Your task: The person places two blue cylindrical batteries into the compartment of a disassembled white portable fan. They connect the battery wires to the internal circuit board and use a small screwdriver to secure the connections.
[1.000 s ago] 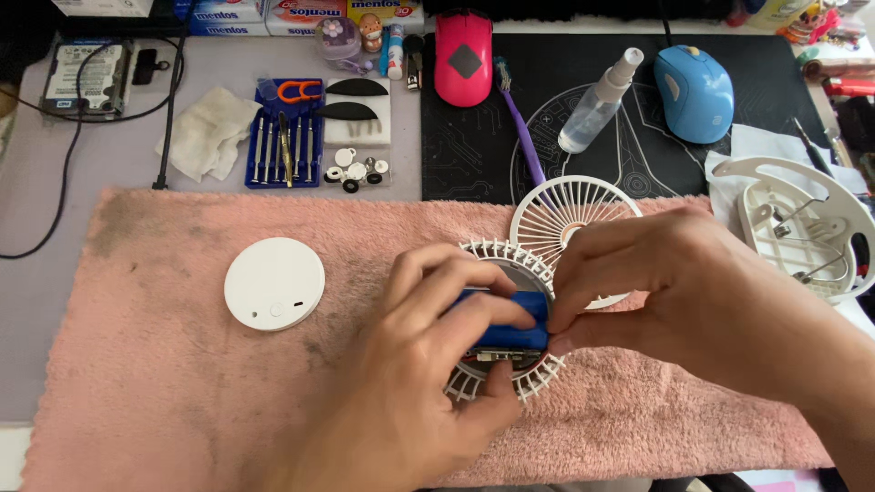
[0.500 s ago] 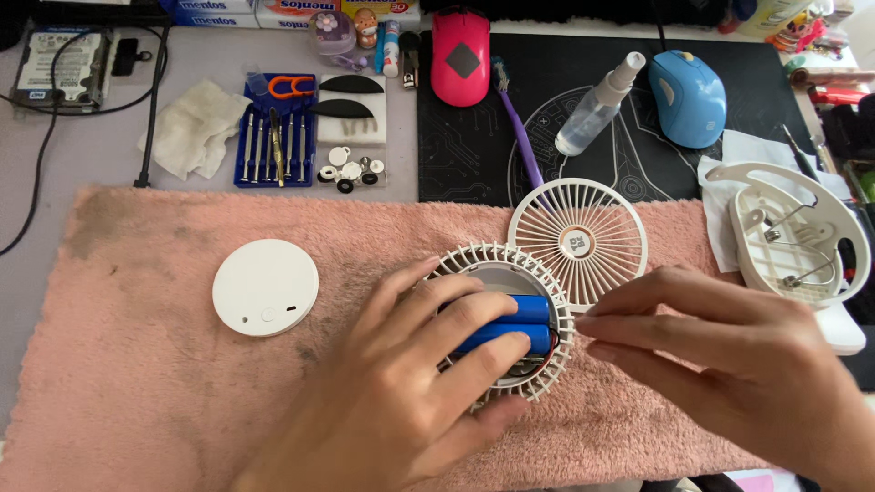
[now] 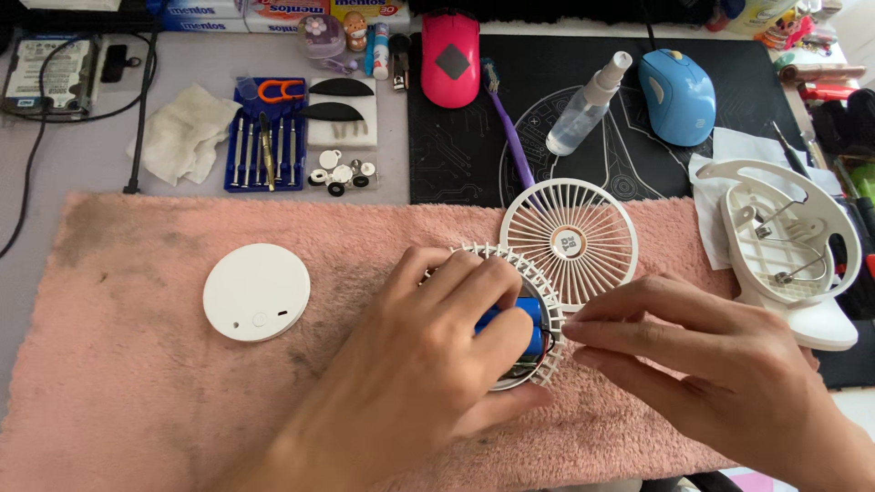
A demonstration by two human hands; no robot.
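- The left hand [image 3: 410, 364] lies over the round fan housing [image 3: 538, 273] on the pink mat [image 3: 137, 410], its fingers curled shut on the blue battery [image 3: 510, 319] seated inside.
- The battery's long axis runs left to right, directly under the left fingers.
- The right hand [image 3: 720, 374] sits just right of the housing, fingertips pinched together at its ribbed rim; whether they grip anything is unclear.
- A white grille [image 3: 570, 241] lies just beyond, and a white disc [image 3: 256, 292] well to the left.

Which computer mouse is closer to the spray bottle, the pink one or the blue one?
The blue mouse. It sits just right of the spray bottle on the black mat; the pink mouse lies farther off, to the left.
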